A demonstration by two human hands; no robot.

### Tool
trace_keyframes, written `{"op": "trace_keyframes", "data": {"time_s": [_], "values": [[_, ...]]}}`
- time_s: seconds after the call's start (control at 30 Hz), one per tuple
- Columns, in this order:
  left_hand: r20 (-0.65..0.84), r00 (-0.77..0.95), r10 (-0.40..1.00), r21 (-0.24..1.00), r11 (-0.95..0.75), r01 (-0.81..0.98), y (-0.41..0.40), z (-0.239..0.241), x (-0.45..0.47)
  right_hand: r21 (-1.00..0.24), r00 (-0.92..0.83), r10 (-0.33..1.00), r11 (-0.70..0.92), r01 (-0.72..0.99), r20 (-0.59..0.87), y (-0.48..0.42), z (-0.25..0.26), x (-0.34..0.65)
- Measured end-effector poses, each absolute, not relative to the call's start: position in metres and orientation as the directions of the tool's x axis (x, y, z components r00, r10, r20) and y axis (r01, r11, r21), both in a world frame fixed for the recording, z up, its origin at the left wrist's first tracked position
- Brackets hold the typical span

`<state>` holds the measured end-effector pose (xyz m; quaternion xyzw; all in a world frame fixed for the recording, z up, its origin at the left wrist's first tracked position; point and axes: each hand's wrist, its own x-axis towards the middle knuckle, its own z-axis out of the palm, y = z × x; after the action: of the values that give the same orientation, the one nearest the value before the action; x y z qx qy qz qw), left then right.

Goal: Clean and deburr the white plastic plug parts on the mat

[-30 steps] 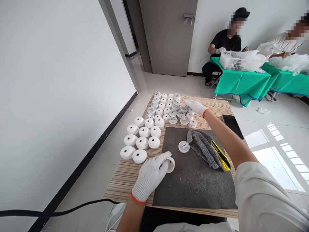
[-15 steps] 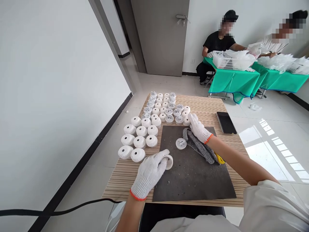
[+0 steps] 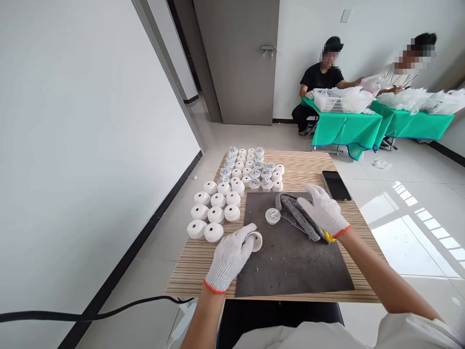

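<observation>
My left hand (image 3: 229, 257), in a white knit glove, is closed round a small white round plastic part (image 3: 255, 240) at the left edge of the dark grey mat (image 3: 294, 261). My right hand (image 3: 324, 209), also gloved, hovers with fingers spread over the grey cloth (image 3: 296, 214) and the yellow utility knife (image 3: 329, 237), of which only the tip shows. It holds nothing. One white round part (image 3: 272, 215) lies label-up on the mat beside the cloth.
Several white domed parts (image 3: 214, 208) stand in rows on the striped wooden table (image 3: 305, 165), with smaller ones (image 3: 250, 169) behind. A black phone (image 3: 336, 185) lies at the right. A black cable (image 3: 90, 315) crosses the floor. Two people sit at green tables (image 3: 363, 123) by the far wall.
My right hand has drawn back from the far rows of white parts to above the grey cloth and knife. The left hand has kept its hold on the white part.
</observation>
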<state>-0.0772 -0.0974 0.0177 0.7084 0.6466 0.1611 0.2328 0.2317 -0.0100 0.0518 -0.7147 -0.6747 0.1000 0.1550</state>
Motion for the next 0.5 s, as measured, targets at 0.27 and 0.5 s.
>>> {"op": "trace_keyframes", "data": {"time_s": [0.27,0.5], "values": [[-0.011,0.022,1.000,0.532,-0.013,0.846,-0.116,0.044,-0.050,-0.267,0.237,0.970,-0.215,0.940,0.054,-0.085,0.014,0.228],[0.035,0.064,0.997,0.522,-0.072,0.850,-0.128,0.060,-0.010,-0.356,0.452,0.890,-0.443,0.823,-0.062,-0.104,0.042,0.224]]}}
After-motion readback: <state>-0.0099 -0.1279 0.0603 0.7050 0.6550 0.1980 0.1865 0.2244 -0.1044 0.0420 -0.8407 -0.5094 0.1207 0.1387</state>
